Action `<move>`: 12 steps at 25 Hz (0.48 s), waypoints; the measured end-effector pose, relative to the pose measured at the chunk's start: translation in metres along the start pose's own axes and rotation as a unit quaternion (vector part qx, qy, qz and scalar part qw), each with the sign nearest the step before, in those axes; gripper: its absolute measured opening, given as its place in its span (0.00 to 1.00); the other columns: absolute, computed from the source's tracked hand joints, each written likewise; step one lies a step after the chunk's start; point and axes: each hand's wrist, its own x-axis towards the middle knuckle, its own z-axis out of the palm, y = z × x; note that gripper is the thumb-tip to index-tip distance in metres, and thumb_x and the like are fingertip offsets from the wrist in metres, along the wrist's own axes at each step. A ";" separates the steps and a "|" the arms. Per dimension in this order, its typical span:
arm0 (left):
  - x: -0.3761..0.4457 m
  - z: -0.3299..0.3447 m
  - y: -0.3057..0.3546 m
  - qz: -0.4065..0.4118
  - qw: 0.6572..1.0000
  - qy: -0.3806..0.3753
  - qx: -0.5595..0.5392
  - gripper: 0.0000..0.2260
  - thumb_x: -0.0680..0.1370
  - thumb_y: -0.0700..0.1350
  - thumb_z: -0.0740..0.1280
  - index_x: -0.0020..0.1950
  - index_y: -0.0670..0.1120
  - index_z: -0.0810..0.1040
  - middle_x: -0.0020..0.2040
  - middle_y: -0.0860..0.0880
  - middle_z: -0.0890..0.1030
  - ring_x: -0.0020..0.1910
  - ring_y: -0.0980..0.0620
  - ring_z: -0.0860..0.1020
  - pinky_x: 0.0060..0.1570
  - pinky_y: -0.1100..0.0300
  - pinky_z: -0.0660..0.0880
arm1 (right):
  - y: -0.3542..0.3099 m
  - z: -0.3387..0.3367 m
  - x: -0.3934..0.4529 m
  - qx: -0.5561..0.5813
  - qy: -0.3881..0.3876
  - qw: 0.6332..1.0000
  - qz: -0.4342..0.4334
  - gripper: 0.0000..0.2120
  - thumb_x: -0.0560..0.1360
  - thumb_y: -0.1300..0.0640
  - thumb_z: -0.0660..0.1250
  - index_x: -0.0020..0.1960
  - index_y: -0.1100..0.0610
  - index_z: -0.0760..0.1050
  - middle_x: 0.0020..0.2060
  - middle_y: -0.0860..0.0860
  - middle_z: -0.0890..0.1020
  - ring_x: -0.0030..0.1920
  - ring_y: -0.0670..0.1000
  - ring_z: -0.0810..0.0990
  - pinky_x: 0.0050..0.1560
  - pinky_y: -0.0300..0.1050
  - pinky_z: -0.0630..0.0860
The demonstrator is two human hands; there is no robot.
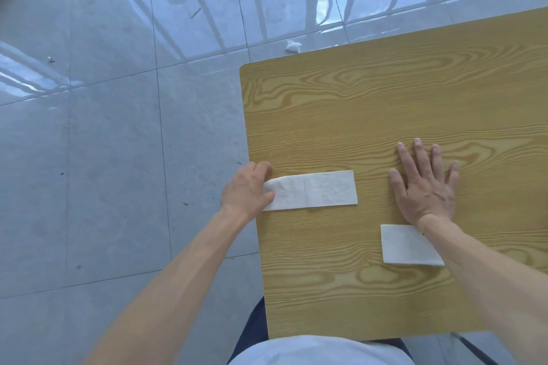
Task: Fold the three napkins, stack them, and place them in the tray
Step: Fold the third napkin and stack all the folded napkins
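Note:
A white napkin [314, 190] folded into a long strip lies near the left edge of the wooden table [385, 98]. My left hand [247, 188] pinches the strip's left end between thumb and fingers. My right hand [424, 184] rests flat on the bare tabletop, fingers spread, to the right of the strip and apart from it. A second napkin [403, 244], folded into a small square, sits close to the front, partly under my right forearm. No tray and no third napkin are in view.
The table's left edge runs just behind my left hand, with shiny grey floor tiles [118, 127] beyond. A crumpled white scrap [293, 46] lies on the floor past the table's far corner.

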 end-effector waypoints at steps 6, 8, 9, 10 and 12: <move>0.010 -0.004 0.004 -0.058 0.995 -0.061 0.045 0.08 0.73 0.49 0.67 0.50 0.50 0.75 0.49 0.51 0.76 0.54 0.48 0.72 0.43 0.52 0.74 | 0.002 0.003 0.000 0.006 0.011 1.000 -0.002 0.27 0.79 0.34 0.39 0.77 0.33 0.40 0.80 0.40 0.45 0.80 0.49 0.40 0.77 0.62 0.39; 0.008 -0.002 0.002 -0.056 0.995 -0.069 0.048 0.08 0.74 0.49 0.65 0.50 0.49 0.75 0.51 0.49 0.74 0.56 0.48 0.70 0.46 0.51 0.74 | 0.003 0.003 0.000 0.006 0.015 1.000 -0.004 0.27 0.79 0.34 0.39 0.77 0.33 0.39 0.80 0.40 0.45 0.80 0.49 0.40 0.77 0.62 0.39; 0.006 -0.001 0.002 -0.056 0.995 -0.068 0.036 0.07 0.74 0.49 0.65 0.50 0.49 0.75 0.51 0.49 0.73 0.55 0.48 0.70 0.46 0.51 0.74 | 0.004 0.004 0.001 0.006 0.017 1.000 -0.004 0.27 0.79 0.33 0.39 0.77 0.33 0.39 0.80 0.40 0.45 0.80 0.49 0.40 0.77 0.62 0.39; 0.003 0.000 0.002 -0.058 0.996 -0.066 0.016 0.06 0.74 0.49 0.64 0.49 0.49 0.74 0.51 0.49 0.74 0.54 0.48 0.71 0.46 0.51 0.74 | 0.004 0.005 0.001 0.007 0.019 1.000 -0.005 0.27 0.79 0.33 0.39 0.77 0.33 0.39 0.80 0.40 0.45 0.80 0.49 0.40 0.77 0.63 0.40; 0.001 -0.001 0.002 -0.066 0.995 -0.065 -0.034 0.05 0.75 0.48 0.63 0.48 0.49 0.72 0.49 0.49 0.75 0.49 0.47 0.74 0.45 0.50 0.76 | 0.005 0.006 0.001 0.005 0.021 1.000 -0.006 0.27 0.79 0.34 0.39 0.77 0.33 0.39 0.80 0.40 0.45 0.80 0.49 0.40 0.77 0.63 0.40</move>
